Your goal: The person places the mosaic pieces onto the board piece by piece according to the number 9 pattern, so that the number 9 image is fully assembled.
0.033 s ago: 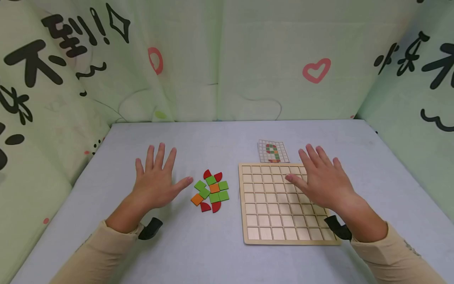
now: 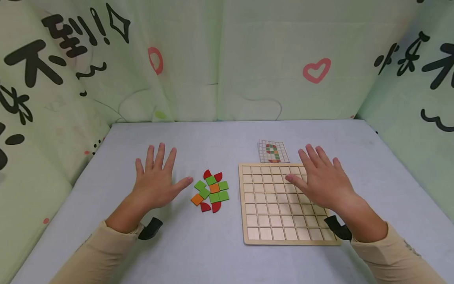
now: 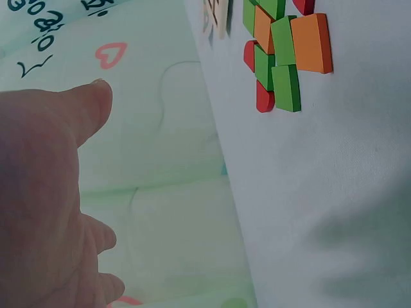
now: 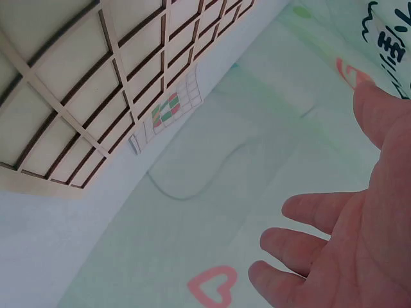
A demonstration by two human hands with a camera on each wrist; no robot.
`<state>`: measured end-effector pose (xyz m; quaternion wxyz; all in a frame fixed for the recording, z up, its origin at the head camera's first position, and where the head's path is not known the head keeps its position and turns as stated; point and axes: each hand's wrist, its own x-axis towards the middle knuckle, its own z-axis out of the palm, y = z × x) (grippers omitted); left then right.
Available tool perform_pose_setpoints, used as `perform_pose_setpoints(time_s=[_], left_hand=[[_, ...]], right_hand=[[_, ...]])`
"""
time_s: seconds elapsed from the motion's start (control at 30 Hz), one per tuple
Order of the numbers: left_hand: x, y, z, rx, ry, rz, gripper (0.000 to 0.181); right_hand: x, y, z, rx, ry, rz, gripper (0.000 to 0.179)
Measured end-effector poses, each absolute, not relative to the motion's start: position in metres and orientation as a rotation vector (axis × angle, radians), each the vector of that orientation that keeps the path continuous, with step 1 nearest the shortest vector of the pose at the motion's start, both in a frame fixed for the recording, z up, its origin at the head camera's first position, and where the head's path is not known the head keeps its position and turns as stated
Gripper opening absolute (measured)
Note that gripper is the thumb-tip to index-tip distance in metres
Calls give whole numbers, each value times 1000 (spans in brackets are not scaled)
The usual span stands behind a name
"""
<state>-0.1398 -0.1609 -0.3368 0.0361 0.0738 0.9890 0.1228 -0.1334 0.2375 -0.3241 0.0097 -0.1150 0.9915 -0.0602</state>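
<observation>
My left hand (image 2: 154,183) hovers over the table with fingers spread and holds nothing. Just right of its thumb lies a loose cluster of flat pieces: green squares (image 2: 224,195), orange squares (image 2: 197,199) and red quarter-rounds (image 2: 216,207). The left wrist view shows the same cluster, with an orange square (image 3: 313,43) nearest. Above the right part of a wooden grid board (image 2: 267,209) hangs my right hand (image 2: 324,183), its fingers straight and holding nothing. It hides some of the board's cells; those in sight have no pieces in them.
Behind the board lies a small gridded card (image 2: 273,151) printed with a red, green and orange pattern. A pale cloth covers the table (image 2: 198,252). Light green curtains (image 2: 262,59) with black lettering and red hearts stand at the back and both sides.
</observation>
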Motion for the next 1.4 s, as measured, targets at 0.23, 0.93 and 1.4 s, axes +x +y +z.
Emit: perform_pose_setpoints(time_s=[0.23,0.93,1.4], left_hand=[[-140,-161,-337,229,3039,382,96],[-158,-159,-350,581,2904,848,71],[-188,-153,-371,571,2777,965,57]], right_hand=[[-134,238,-324,-365,3092,-192,88],[-137,251,-331,-533,3093,-472,79],[-138,269,-345,-488,2960,-801,67]])
